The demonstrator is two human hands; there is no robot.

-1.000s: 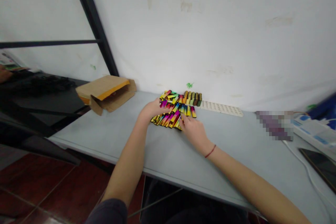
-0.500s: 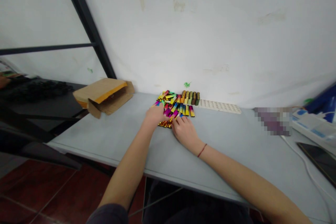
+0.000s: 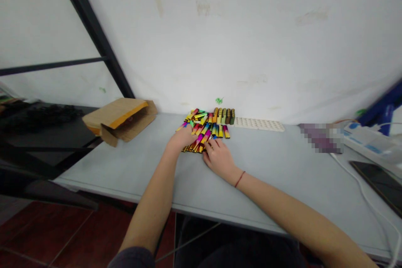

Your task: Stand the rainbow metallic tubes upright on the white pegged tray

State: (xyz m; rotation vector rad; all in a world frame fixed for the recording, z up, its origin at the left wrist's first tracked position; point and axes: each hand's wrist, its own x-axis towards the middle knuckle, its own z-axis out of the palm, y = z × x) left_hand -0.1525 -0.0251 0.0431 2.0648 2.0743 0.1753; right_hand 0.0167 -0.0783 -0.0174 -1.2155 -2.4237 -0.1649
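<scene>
Compared with half a second earlier, the view sits slightly further left, and the person's right hand [image 3: 218, 159] has drawn a little toward the body, its fingertips [image 3: 210, 145] now on the near ends of the pile of slim lighters [image 3: 204, 132]. The left hand [image 3: 184, 138] lies across the pile's left side, fingers extended over the bars. Neither hand is clearly closed: both look loosely spread, and whether either has hold of a lighter cannot be told. The lighters have glossy metallic finishes that shade through gold, magenta, green and blue. They lie overlapping and slanted near the back of a pale grey table [image 3: 125, 163], while a short row of upright lighters [image 3: 223, 116] stands at the pile's far edge, against the white wall [image 3: 220, 29]. Just right of that row lies a pale moulded tray [image 3: 259, 124], dimpled in neat rows. Further left, a torn-open cardboard box [image 3: 121, 119] with an orange inner flap rests at the table's corner. To the right are a pixelated blurred patch [image 3: 320, 138], a white cable [image 3: 364, 192] and a dark smartphone [image 3: 378, 186]. A thin red cord [image 3: 239, 179] circles the right wrist.
</scene>
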